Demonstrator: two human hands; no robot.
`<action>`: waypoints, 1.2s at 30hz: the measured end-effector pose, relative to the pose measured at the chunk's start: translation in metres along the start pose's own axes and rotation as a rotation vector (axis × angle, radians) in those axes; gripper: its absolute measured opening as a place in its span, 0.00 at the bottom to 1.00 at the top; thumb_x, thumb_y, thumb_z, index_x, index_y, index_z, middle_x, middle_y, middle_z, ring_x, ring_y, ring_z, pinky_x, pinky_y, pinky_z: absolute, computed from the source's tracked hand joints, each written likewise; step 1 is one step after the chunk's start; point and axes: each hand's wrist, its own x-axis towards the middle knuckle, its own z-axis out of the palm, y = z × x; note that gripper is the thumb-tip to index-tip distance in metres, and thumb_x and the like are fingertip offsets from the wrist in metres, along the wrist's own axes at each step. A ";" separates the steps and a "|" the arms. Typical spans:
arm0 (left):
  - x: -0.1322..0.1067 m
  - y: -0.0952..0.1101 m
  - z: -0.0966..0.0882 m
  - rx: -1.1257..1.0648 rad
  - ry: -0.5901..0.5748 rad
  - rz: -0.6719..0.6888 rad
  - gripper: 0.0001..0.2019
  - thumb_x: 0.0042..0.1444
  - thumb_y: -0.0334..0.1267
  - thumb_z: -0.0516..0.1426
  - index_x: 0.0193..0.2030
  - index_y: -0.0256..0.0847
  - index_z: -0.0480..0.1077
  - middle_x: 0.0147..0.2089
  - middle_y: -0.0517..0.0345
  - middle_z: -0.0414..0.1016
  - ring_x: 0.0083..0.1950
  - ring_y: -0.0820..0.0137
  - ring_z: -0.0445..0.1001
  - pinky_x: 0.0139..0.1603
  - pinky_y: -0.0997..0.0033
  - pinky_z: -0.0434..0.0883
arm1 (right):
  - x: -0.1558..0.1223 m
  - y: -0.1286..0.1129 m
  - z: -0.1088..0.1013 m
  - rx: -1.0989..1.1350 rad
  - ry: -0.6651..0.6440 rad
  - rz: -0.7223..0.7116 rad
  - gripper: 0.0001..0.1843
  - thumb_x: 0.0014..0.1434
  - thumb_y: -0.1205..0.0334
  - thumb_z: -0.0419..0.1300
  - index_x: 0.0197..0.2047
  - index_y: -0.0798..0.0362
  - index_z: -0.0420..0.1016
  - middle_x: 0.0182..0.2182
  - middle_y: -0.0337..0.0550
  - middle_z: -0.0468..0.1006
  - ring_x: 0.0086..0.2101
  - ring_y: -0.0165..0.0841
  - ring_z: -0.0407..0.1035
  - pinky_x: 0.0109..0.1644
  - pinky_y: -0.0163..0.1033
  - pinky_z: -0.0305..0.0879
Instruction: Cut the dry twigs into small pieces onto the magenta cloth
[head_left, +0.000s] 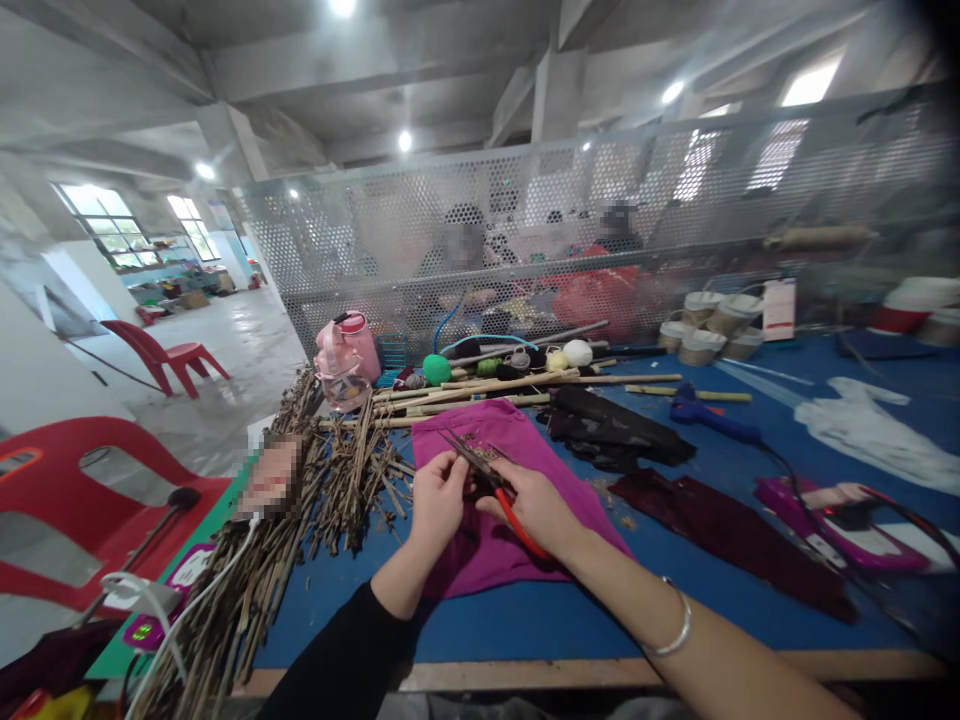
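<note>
My right hand [534, 502] is closed round red-handled scissors [487, 478], whose dark blades point up and left over a magenta cloth [495, 545] spread on the blue table [525, 620]. My left hand [437, 497] is pinched on a small dark piece right beside the blades; I cannot make out what it is. A silver bangle [675, 630] circles my right wrist, and a black sleeve covers my left forearm.
A heap of dry twigs [330, 490] lies left of the cloth. Dark fabrics [615, 430], a blue glue gun [709, 415], long sticks, yarn balls [437, 369], a pink jug [346, 355] and tubs lie beyond. Red chairs [82, 500] stand left. People sit behind a mesh screen.
</note>
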 end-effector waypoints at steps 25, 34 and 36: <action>0.012 -0.008 -0.017 0.601 0.208 0.323 0.13 0.57 0.40 0.48 0.34 0.37 0.71 0.32 0.54 0.74 0.35 0.69 0.71 0.40 0.71 0.65 | 0.012 0.040 -0.035 -0.590 -0.083 0.554 0.18 0.56 0.57 0.51 0.49 0.48 0.69 0.34 0.50 0.78 0.35 0.41 0.73 0.33 0.38 0.60; 0.028 -0.011 -0.047 1.021 0.063 0.080 0.16 0.53 0.27 0.48 0.49 0.31 0.67 0.46 0.43 0.73 0.47 0.65 0.71 0.51 0.68 0.63 | 0.013 0.047 -0.032 -0.509 -0.077 0.443 0.16 0.53 0.62 0.52 0.45 0.48 0.72 0.36 0.49 0.79 0.36 0.40 0.72 0.33 0.35 0.59; 0.026 -0.013 -0.050 1.127 -0.065 0.037 0.16 0.50 0.27 0.52 0.46 0.33 0.69 0.44 0.42 0.74 0.47 0.63 0.71 0.50 0.67 0.63 | 0.014 0.051 -0.035 -0.483 -0.064 0.420 0.16 0.53 0.64 0.52 0.44 0.50 0.72 0.35 0.48 0.79 0.36 0.40 0.73 0.33 0.35 0.59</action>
